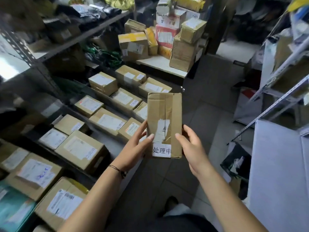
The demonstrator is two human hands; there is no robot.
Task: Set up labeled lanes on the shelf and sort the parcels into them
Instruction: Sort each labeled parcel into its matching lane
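Observation:
A flat brown cardboard parcel (164, 113) is held up in the aisle, above the floor. It carries a torn shipping label and a white sticker (161, 150) with printed characters at its near end. My left hand (133, 144) grips its left edge, thumb on the top face. My right hand (192, 146) grips the right edge the same way. To the left, a low shelf (107, 136) holds several labelled cardboard parcels (80, 149) in rows.
Grey metal racking (20, 46) with dark bags stands at left. A stack of boxes (182, 51) sits on a white table ahead. More racking (277, 91) and a large white surface (277, 173) are at right. Tiled floor (205, 101) runs between them.

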